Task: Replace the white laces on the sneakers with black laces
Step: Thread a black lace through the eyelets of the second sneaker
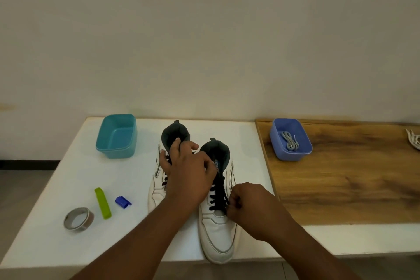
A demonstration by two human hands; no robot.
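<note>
Two white high-top sneakers stand side by side on the white table (68, 179), toes toward me. The right sneaker (218, 232) carries a black lace (218, 193) threaded up its eyelets. My right hand (247, 207) pinches that lace low at the sneaker's right side. My left hand (188, 166) lies over the left sneaker (156, 191), its fingers curled around the tongue and upper lace area between the two collars. Black lace shows on the left sneaker beside my wrist; most of it is hidden.
A teal tub (117, 136) stands at the back left. A tape roll (78, 219), a green clip (103, 203) and a blue cap (123, 202) lie front left. On the wooden board (341, 177), a blue tub (291, 140) holds a grey lace; white laces (413, 141) lie far right.
</note>
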